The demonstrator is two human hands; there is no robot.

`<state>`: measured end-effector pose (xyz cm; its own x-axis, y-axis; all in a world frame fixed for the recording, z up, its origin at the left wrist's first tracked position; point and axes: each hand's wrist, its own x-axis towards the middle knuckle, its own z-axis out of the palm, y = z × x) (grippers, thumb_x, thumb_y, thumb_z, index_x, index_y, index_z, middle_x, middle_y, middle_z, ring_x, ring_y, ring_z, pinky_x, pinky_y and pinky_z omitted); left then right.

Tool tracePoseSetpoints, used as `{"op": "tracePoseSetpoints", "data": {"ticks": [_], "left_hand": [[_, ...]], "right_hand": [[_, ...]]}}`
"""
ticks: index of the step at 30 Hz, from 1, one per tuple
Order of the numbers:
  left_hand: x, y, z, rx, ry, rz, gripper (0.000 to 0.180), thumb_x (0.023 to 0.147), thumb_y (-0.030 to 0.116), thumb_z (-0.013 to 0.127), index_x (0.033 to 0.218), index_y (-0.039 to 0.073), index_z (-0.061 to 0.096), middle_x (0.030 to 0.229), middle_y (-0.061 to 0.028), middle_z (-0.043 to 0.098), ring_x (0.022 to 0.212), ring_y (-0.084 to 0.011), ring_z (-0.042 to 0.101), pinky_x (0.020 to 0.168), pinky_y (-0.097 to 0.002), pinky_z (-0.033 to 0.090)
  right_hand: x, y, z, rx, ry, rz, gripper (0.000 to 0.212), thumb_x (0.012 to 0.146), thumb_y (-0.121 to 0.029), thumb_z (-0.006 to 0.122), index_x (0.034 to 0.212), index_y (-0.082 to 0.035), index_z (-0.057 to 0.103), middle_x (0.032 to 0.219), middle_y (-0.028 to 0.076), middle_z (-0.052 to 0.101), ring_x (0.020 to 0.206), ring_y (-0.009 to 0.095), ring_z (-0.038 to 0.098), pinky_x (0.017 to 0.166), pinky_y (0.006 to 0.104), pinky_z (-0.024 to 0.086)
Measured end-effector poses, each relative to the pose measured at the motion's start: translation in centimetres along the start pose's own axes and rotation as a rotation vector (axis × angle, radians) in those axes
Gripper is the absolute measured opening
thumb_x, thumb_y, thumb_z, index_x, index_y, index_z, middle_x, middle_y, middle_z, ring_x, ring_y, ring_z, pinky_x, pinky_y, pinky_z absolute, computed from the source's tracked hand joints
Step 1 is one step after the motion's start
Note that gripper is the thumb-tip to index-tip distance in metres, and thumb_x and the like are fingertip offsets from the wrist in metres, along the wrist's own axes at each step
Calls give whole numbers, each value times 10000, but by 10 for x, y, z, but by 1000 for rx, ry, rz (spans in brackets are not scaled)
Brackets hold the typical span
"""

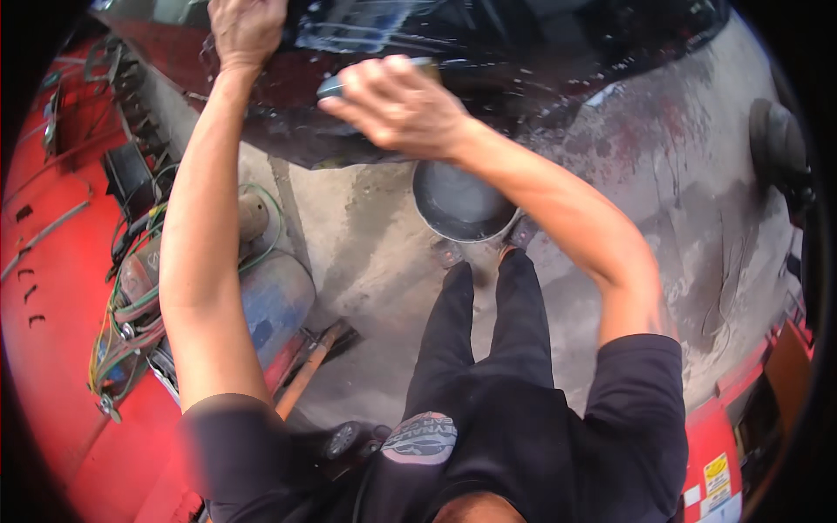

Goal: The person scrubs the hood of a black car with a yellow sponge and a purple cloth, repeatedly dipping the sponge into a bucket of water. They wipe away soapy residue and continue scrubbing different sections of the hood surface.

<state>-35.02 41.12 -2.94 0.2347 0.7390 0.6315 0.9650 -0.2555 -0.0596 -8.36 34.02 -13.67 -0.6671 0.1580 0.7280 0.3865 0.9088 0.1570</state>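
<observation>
A dark car body panel [488, 109], wet and streaked with whitish residue, spans the top of the head view. My right hand [397, 105] is closed around a grey-blue sanding block [330, 87] and holds it against the panel. The block's ends show beyond my fingers; its underside is hidden. Farther left, my left hand [248, 30] is at the panel's left part. The upper edge of the picture cuts off its fingers, so their pose cannot be made out.
Below the panel, a black bucket [421, 205] of greyish water stands by my feet. To the left are a blue tank [277, 301], tangled green hoses [277, 209] and a large red vehicle panel [52, 322]. A dark wheel-like object [774, 139] lies at the far right.
</observation>
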Motion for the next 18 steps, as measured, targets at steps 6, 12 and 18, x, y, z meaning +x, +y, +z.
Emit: {"op": "tracePoseSetpoints", "data": {"ticks": [6,12,18], "left_hand": [[4,10,-1,-35,36,-32,402,1045,133,713,1445,86,719,1585,-214,627,1528,-436,530,1293,-519,394],[7,21,10,-58,29,-92,373,1045,132,712,1414,92,738,1589,-203,629,1522,-439,533,1290,-524,394],[-5,-13,10,-44,29,-35,441,1075,274,734,1509,200,712,1605,-162,596,1510,-391,534,1285,-511,398]], "right_hand": [[-156,73,-79,69,-131,69,601,931,-271,793,1530,-312,770,1438,104,695,1260,279,647,1067,459,526],[-36,17,-19,87,-31,56,615,962,-263,745,1573,-195,715,1391,93,672,1217,265,655,1019,433,504],[-105,50,-64,188,-60,112,599,927,-230,771,1524,-277,762,1424,116,686,1260,303,662,1089,479,540]]}}
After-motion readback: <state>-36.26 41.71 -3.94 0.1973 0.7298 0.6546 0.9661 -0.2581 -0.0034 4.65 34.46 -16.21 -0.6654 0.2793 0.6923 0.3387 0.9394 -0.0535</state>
